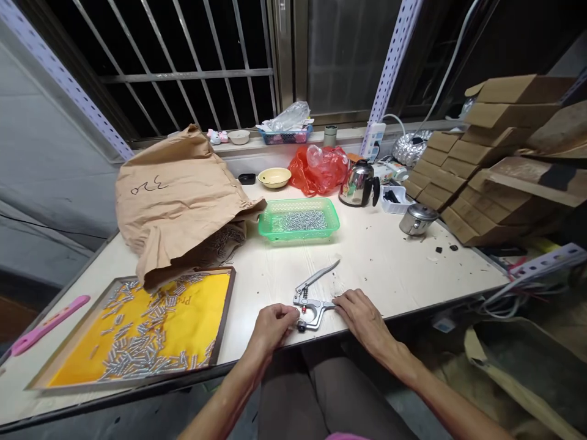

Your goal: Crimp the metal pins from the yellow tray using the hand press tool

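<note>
A small metal hand press [313, 299] with a long lever stands near the table's front edge. My left hand [272, 324] is closed in a pinch right at the press's left side, by its jaw; what it pinches is too small to make out. My right hand [362, 313] rests on the table at the press's right end, fingers curled and touching its base. A yellow-lined tray [137, 333] with several small metal pieces lies to the left. A green basket [298, 221] of the same pieces sits behind the press.
A crumpled brown paper sack [177, 195] spills metal pieces onto the tray. Farther back stand a steel kettle [359, 183], a small steel pot [417, 220], a yellow bowl [274, 177] and a red plastic bag [318, 168]. Stacked cardboard boxes [495, 165] fill the right. A pink tool [48, 324] lies far left.
</note>
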The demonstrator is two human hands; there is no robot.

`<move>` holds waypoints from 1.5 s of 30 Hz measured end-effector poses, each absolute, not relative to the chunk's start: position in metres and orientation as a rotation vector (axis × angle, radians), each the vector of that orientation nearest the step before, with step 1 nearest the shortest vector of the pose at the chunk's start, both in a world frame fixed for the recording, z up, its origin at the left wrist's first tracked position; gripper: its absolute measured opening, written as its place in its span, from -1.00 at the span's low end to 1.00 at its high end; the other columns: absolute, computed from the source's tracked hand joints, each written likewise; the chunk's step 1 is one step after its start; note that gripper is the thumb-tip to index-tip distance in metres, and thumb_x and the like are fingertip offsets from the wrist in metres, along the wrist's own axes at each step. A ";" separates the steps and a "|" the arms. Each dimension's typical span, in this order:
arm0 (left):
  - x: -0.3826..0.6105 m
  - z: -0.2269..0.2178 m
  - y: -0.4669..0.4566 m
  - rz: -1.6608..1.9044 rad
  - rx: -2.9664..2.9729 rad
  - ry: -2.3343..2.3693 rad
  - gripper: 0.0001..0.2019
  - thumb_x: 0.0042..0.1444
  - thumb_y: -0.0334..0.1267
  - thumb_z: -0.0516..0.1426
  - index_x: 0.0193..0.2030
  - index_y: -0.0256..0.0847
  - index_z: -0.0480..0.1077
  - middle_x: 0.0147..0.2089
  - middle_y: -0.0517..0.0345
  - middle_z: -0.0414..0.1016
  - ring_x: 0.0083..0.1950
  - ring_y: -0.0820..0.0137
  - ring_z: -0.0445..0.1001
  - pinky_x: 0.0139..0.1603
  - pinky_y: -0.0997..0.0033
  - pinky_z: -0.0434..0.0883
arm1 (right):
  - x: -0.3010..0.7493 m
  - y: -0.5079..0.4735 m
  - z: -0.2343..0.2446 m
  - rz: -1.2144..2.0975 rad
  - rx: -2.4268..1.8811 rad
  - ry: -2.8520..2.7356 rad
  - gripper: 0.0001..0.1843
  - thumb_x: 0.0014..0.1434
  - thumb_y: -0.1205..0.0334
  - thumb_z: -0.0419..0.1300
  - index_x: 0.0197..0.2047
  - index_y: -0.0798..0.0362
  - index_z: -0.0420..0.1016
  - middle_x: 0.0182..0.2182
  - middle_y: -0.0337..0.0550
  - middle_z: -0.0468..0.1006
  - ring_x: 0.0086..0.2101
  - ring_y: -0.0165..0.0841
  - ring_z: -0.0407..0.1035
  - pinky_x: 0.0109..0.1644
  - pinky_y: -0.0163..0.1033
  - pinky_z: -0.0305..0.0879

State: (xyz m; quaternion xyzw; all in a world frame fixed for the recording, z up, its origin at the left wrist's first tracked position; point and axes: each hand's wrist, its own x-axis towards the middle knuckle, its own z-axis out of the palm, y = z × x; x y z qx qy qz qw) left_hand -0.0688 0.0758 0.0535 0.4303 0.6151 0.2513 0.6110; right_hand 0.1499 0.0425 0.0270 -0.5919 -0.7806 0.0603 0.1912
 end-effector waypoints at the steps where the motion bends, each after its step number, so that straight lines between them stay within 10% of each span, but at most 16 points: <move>1: -0.067 0.053 0.077 0.559 0.987 1.430 -0.60 -0.25 0.03 0.25 -0.41 -0.29 0.38 -0.71 0.39 0.22 -0.73 0.64 0.03 -0.72 0.59 -0.07 | 0.150 0.042 0.027 0.176 -1.663 -2.185 -0.78 0.29 0.30 -0.03 -0.15 0.01 0.43 -0.28 -0.09 0.41 -0.23 -0.25 0.25 -0.15 -0.15 0.24; 25: -0.054 0.058 0.100 0.043 1.156 1.483 -0.59 -0.31 0.11 0.20 -0.57 -0.23 0.29 -0.84 0.36 0.17 -0.79 0.61 0.01 -0.71 0.54 -0.16 | 0.170 0.059 0.040 0.252 -1.531 -2.317 -0.87 0.21 0.23 0.13 -0.18 -0.02 0.46 -0.20 -0.11 0.44 -0.15 -0.27 0.26 -0.08 -0.17 0.16; 33: -0.052 0.062 0.091 0.053 1.157 1.549 -0.56 -0.26 0.15 0.20 -0.53 -0.25 0.30 -0.82 0.37 0.19 -0.78 0.61 0.04 -0.68 0.55 -0.04 | 0.189 0.112 0.050 0.534 -1.468 -2.619 0.09 -0.12 -0.26 0.27 0.32 0.12 -0.04 0.31 0.21 -0.16 0.28 0.03 -0.36 0.26 0.15 -0.25; 45: -0.052 0.057 0.087 0.090 1.168 1.578 -0.66 -0.14 0.05 0.15 -0.52 -0.23 0.28 -0.81 0.36 0.20 -0.78 0.59 0.09 -0.69 0.57 0.04 | 0.170 0.118 0.066 0.371 -1.460 -2.796 -0.11 -0.10 -0.10 0.31 0.19 0.19 0.15 -0.04 0.15 0.36 -0.02 -0.03 0.19 0.14 0.18 -0.05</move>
